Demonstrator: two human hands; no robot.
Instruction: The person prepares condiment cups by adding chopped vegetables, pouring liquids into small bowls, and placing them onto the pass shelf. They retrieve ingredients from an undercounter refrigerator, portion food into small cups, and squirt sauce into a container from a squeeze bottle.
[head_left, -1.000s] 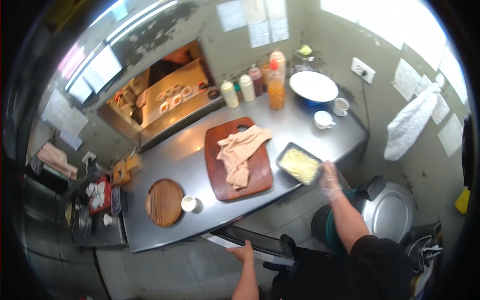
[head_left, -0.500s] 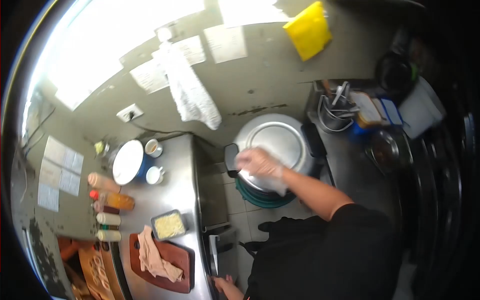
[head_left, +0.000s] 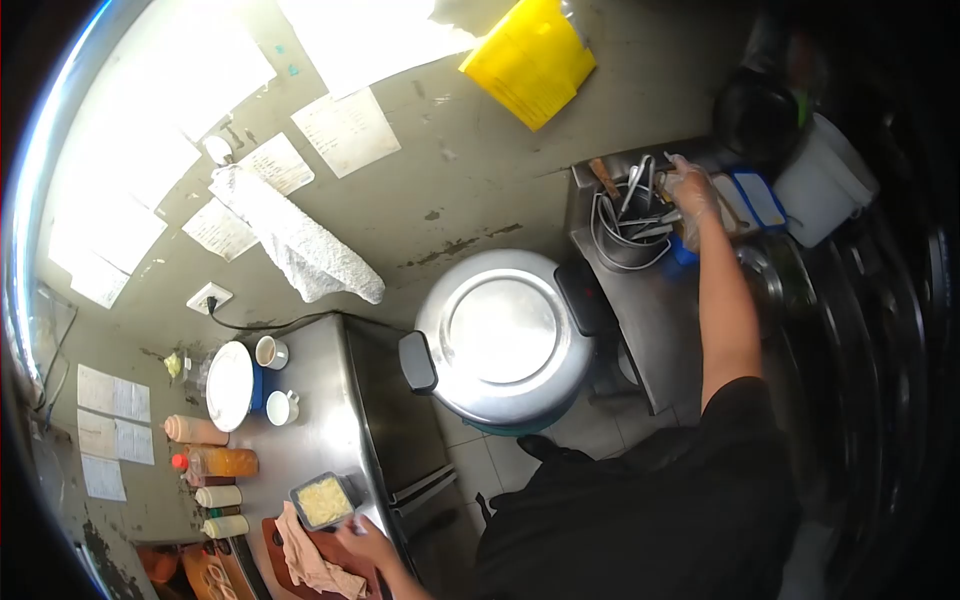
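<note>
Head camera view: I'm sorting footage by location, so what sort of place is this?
Probably a restaurant or café kitchen. Squeeze bottles stand in a row on a steel counter, a very large lidded pot sits beside it, and written sheets are stuck to the wall.

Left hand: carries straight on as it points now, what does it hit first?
Looks like the near edge of the tray, just ahead of the fingers of the left hand. Height is hard to judge from this view, so it may touch already or pass over the rim.
</note>
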